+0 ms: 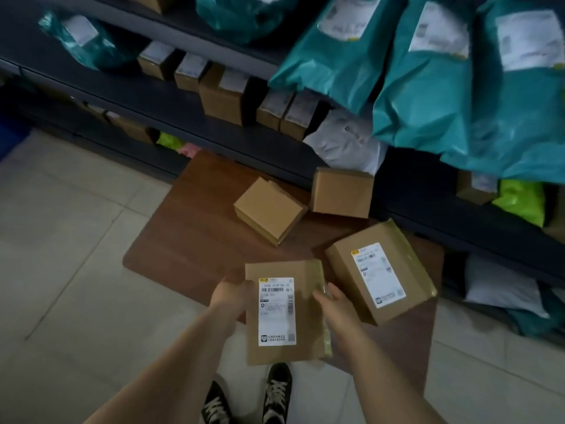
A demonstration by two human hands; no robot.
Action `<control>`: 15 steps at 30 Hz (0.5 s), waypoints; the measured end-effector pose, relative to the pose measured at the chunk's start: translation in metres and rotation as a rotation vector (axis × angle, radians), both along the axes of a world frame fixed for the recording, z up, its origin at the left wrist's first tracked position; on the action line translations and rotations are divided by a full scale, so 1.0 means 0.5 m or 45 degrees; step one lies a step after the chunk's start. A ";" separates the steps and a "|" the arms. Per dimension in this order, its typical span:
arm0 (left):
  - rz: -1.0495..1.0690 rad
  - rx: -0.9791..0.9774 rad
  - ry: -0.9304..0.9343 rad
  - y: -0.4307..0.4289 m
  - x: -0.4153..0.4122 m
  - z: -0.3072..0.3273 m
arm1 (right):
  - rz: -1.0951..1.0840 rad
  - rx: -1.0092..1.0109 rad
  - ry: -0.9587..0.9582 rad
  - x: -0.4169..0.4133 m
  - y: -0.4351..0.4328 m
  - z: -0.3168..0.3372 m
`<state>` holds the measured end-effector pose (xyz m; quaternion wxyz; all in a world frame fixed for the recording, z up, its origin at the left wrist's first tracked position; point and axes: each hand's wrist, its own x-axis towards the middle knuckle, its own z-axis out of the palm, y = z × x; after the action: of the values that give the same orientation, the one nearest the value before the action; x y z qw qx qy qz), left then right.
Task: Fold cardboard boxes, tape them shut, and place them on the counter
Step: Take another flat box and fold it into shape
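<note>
I hold a taped brown cardboard box (305, 328) with a white shipping label above the near edge of a low brown table (189, 237). My left hand (232, 298) grips its left edge, thumb on top. My right hand (333, 307) grips the right edge along the clear tape. A second labelled, taped box (379, 270) lies on the table just to the right. Two plain boxes rest farther back: one tilted (269, 209), one against the shelf (341, 192).
A dark shelf unit (171, 102) runs behind the table, stacked with teal mailer bags (458, 87), small labelled boxes (223, 93) and a white bag (345, 142). Pale floor tiles spread to the left. My black sneakers (244, 396) stand below the held box.
</note>
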<state>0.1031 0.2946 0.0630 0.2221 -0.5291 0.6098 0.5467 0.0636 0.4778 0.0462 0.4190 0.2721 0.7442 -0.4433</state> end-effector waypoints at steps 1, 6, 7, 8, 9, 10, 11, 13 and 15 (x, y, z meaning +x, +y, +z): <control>0.001 -0.003 -0.015 0.005 0.000 -0.022 | 0.012 0.009 -0.003 -0.001 -0.002 -0.019; -0.015 0.016 -0.087 0.026 -0.003 -0.093 | 0.127 0.064 0.004 0.002 0.026 -0.203; 0.003 0.045 -0.078 0.028 -0.003 -0.104 | 0.126 0.056 0.006 0.006 0.031 -0.232; 0.020 0.072 -0.071 0.030 -0.002 -0.111 | 0.123 0.053 0.007 0.009 0.034 -0.252; 0.030 0.093 -0.068 0.030 -0.002 -0.115 | 0.116 0.044 0.010 0.011 0.026 -0.237; 0.028 0.106 -0.075 0.028 -0.001 -0.117 | 0.115 0.046 0.003 0.012 0.021 -0.226; 0.030 0.120 -0.079 0.027 0.000 -0.118 | 0.119 0.052 0.003 0.013 0.016 -0.217; 0.045 0.143 -0.080 0.022 0.001 -0.111 | 0.149 0.019 -0.027 0.013 0.004 -0.199; 0.066 0.176 -0.080 0.016 0.003 -0.096 | 0.153 -0.045 -0.071 0.014 -0.015 -0.162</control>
<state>0.1047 0.3025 0.0148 0.2629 -0.5450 0.5495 0.5760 0.0707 0.4703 -0.0347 0.4703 0.2318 0.7392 -0.4227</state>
